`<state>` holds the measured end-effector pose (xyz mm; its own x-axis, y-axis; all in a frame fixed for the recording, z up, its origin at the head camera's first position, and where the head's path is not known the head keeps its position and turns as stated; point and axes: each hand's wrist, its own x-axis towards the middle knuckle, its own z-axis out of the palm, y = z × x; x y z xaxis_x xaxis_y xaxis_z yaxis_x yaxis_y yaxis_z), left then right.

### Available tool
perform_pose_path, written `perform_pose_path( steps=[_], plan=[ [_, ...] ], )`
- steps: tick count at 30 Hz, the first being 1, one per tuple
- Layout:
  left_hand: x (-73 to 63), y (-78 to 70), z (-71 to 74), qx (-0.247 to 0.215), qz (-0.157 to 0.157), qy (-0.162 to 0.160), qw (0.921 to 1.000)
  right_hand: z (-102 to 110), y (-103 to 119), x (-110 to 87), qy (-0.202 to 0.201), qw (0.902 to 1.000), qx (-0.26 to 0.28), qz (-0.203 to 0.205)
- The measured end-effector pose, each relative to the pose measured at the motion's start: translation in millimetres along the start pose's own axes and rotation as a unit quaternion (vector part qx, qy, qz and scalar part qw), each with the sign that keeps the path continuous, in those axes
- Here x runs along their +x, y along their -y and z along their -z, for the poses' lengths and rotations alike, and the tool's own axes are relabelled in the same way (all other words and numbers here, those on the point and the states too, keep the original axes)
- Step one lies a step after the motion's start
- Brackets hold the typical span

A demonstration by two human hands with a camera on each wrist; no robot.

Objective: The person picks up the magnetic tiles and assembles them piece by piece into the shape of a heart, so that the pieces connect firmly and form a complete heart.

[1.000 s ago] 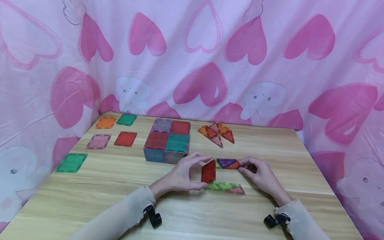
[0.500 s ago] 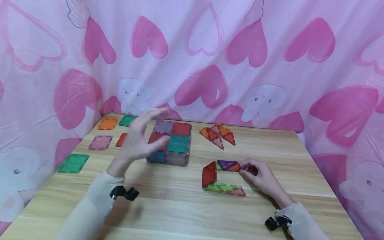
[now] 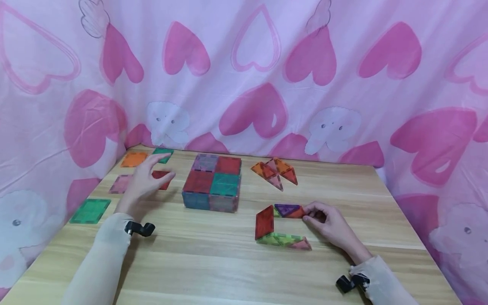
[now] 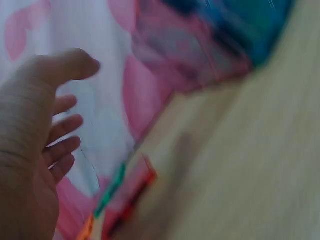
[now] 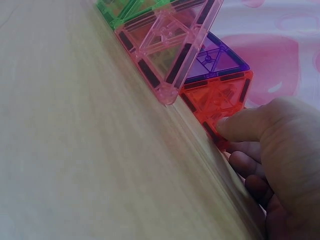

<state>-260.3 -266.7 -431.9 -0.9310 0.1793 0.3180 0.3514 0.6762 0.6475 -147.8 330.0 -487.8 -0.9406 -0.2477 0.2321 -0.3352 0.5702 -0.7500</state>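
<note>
My left hand (image 3: pixel 141 180) is above the loose tiles at the table's left, fingers apart, holding nothing. Under it, a red square magnetic tile (image 3: pixel 164 181) and a pink square tile (image 3: pixel 120 184) are partly covered. At the right, my right hand (image 3: pixel 333 226) pinches the end of an orange-red triangular magnetic tile (image 5: pixel 222 97) between thumb and fingers. That triangle adjoins a purple triangular tile (image 5: pixel 215 62) in an upright row. An upright red square tile (image 3: pixel 264 223) links it to a nearer row of yellow-green tiles (image 3: pixel 278 239) ending in a pink triangle (image 5: pixel 160 50).
A block of coloured square tiles (image 3: pixel 200 182) stands mid-table. Several orange and pink triangles (image 3: pixel 274 169) lie behind the upright rows. Orange (image 3: pixel 134 159) and green (image 3: pixel 90 211) square tiles lie at the left. A pink heart-print curtain (image 3: pixel 251 51) borders the table.
My left hand has let go of the red upright tile, lifted, and moved left past the block to above the loose square tiles. My right hand stays at the orange-red triangle.
</note>
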Motion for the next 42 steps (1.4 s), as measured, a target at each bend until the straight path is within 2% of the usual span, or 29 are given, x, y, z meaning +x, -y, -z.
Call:
perform_pose_path(
  steps=[5,10,18,23,27,29,32,35,38,42],
  plan=[
    [-6.8,18.3,-3.9,0.060,0.032,0.083,0.9942,1.6,2.2,0.5,0.004,1.0000,0.006,0.002],
    [-8.6,26.2,-6.0,0.088,0.039,0.118,0.9883,1.9,2.3,0.3,0.005,1.0000,0.005,-0.001],
    [-8.5,26.2,9.8,0.051,0.082,0.173,0.9802,2.0,0.9,0.4,-0.002,1.0000,-0.003,0.004],
    [-11.0,27.1,20.6,0.003,0.088,0.188,0.9782,2.3,0.1,-0.1,-0.004,1.0000,-0.004,0.003],
    [-10.9,29.6,22.8,-0.003,0.085,0.183,0.9794,2.6,-0.3,-0.4,-0.003,1.0000,-0.003,-0.001],
    [-10.5,30.6,21.6,-0.002,0.094,0.176,0.9798,2.5,-0.4,-0.4,-0.004,1.0000,-0.001,-0.002],
    [-11.2,30.6,20.1,-0.012,0.120,0.157,0.9803,1.8,-0.4,-0.2,-0.001,1.0000,-0.002,-0.005],
    [-13.6,26.7,21.1,-0.053,0.153,0.131,0.9781,1.1,-0.6,0.4,0.002,0.9999,-0.005,-0.010],
    [-13.7,18.1,25.6,-0.082,0.168,0.096,0.9777,0.7,-0.7,1.0,0.004,0.9999,-0.007,-0.011],
    [-5.9,0.9,34.2,-0.066,0.100,0.038,0.9920,1.0,-0.8,1.2,0.002,0.9999,-0.007,-0.007]
  ],
)
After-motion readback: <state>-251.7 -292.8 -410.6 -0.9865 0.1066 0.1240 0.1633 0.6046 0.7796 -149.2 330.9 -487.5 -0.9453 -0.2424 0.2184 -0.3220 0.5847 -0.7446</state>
